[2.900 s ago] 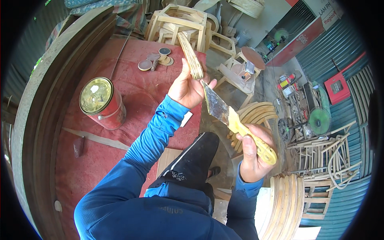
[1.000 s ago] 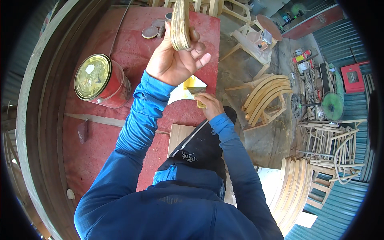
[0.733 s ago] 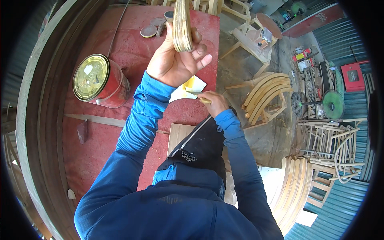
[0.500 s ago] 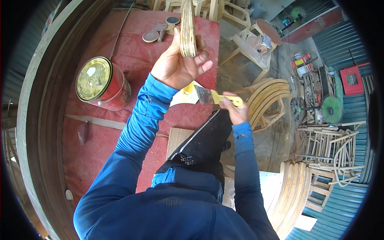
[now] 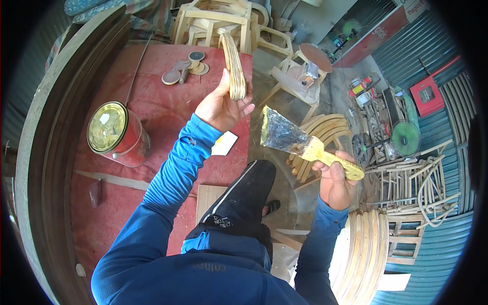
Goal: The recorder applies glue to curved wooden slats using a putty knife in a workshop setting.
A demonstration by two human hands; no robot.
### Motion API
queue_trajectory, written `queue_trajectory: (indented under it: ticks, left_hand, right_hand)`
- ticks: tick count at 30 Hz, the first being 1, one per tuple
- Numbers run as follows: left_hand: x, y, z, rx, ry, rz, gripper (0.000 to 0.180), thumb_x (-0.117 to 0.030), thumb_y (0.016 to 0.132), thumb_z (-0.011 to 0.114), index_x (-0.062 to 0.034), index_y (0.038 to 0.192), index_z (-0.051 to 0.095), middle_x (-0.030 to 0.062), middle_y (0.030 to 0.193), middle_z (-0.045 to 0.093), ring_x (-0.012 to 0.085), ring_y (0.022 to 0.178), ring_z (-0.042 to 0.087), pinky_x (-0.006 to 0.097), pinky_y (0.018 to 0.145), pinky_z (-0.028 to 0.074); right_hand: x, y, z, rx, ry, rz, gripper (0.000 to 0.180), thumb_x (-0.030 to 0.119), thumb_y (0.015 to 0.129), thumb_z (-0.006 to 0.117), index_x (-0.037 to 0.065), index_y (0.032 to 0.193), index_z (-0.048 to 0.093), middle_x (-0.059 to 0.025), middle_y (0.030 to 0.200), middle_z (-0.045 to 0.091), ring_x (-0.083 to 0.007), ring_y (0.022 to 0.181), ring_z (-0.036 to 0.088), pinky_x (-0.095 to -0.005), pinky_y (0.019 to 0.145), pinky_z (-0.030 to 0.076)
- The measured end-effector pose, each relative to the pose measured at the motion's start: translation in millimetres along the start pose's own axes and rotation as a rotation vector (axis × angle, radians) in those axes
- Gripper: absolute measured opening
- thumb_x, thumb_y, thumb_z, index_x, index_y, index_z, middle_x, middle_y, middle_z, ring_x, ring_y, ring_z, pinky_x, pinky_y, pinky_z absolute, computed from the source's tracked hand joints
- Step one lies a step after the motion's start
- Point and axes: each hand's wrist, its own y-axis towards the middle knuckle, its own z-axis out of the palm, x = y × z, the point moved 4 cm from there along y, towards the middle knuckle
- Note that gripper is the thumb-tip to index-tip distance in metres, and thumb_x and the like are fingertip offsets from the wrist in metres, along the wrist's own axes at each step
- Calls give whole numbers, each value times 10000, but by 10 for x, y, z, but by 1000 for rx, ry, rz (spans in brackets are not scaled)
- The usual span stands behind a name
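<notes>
My left hand grips a curved piece of laminated wood by its near end, and the piece points away over the far edge of the red surface. In my right hand is a putty knife, held by its yellow handle. Its wide, stained blade points left toward the wood, apart from it, with yellow paste along the tip. Below my left wrist a white card with a yellow smear lies on the red surface, partly covered by my sleeve.
A red can with a yellowish lid stands at left on the red-covered table. Round discs lie at its far side. Long curved beams line the left. Wooden frames, curved parts and a green fan stand around.
My right hand has moved right and nearer to me, carrying the putty knife away from the white card. The view has shifted; my left hand still holds the curved wood.
</notes>
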Motion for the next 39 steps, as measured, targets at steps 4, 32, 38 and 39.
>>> queue_trajectory:
  ticks: [4,32,38,39]
  left_hand:
    - [142,59,50,-48,-17,-25,447,-550,980,532,-149,1112,679,17,1037,698,213,934,646,446,954,473]
    - [161,138,554,-33,-16,-16,356,-444,1008,550,-144,1152,674,44,1059,725,212,981,673,421,939,522]
    - [156,163,533,-14,2,-10,366,-447,1009,548,-137,1166,664,57,1062,721,215,989,670,416,940,522]
    - [160,154,539,-45,4,2,372,-449,1008,549,-135,1173,660,61,1065,719,215,994,668,415,940,522]
  right_hand:
    - [204,65,181,29,-174,-102,240,-24,936,635,-24,1176,617,-227,1097,684,-250,863,700,-319,740,550]
    - [42,-315,653,367,-1135,-721,383,24,773,712,112,1143,751,-157,1255,621,-332,1044,644,-398,852,564]
    - [71,-334,649,343,-1131,-732,376,16,768,726,112,1130,750,-153,1272,608,-336,1048,642,-399,850,566]
    - [106,-314,659,316,-1107,-741,375,14,768,727,111,1129,749,-153,1281,602,-336,1050,642,-402,854,565]
